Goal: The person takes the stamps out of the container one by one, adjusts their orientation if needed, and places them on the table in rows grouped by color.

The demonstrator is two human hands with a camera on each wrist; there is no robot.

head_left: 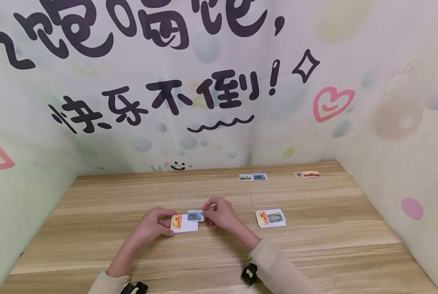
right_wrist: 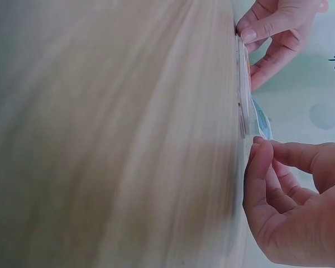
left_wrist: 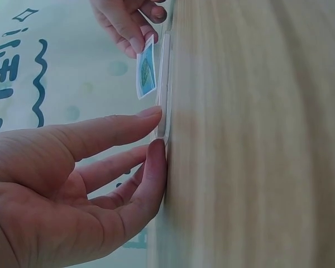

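A flat, clear-sided case [head_left: 185,228] with a white face lies in front of me, an orange picture stamp [head_left: 176,222] on its left part. My left hand [head_left: 154,222] holds the case by its left end, thumb at the near corner and a finger at the far one. Between thumb and fingertips, my right hand [head_left: 220,213] pinches a blue stamp [head_left: 194,215] with a green shape and white border. This stamp overlaps the case's upper right in the head view; the left wrist view shows the stamp [left_wrist: 147,71] tilted beside the case [left_wrist: 164,84].
To the right lies a similar white case [head_left: 271,224] with two stamps side by side. Behind the cases are transparent plastic pieces [head_left: 264,199]. Two stamps [head_left: 253,177] lie at the back, with another pair [head_left: 307,174] farther right. A printed cloth wall [head_left: 219,151] borders the wooden table [head_left: 130,188].
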